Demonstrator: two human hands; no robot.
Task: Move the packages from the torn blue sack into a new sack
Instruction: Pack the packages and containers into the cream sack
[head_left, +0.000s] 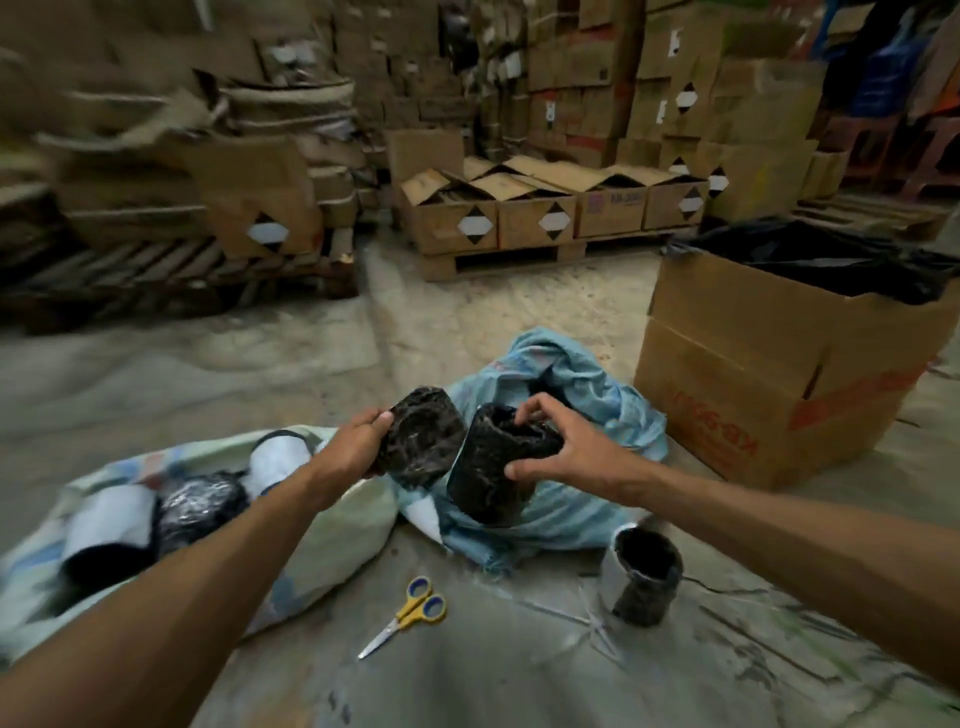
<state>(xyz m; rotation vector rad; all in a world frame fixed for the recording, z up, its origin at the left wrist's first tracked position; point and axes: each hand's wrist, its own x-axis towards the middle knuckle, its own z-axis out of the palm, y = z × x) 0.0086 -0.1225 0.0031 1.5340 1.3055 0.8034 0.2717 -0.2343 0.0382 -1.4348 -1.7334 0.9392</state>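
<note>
Two packages are in the air at once; going from the left, the new sack (332, 525) lies open on the floor with several packages already inside; above its mouth the left hand (353, 447) grips a dark package (423, 436); just beside it the right hand (561, 447) holds a second package (493, 467), fingers hooked over its top and thumb under its side, above the blue sack (561, 374). To do this step well, I judge each should swing left and go down mouth-first into the new sack, one after the other, so the two do not knock together; the soft opening may need spreading first. Scissors (405, 613) lie on the floor below the hands, blades toward the new sack, worth avoiding; further right a lone package (647, 582) stands upright on the floor; beyond it a carton (769, 374) lined with black plastic stands clear of the path.
</note>
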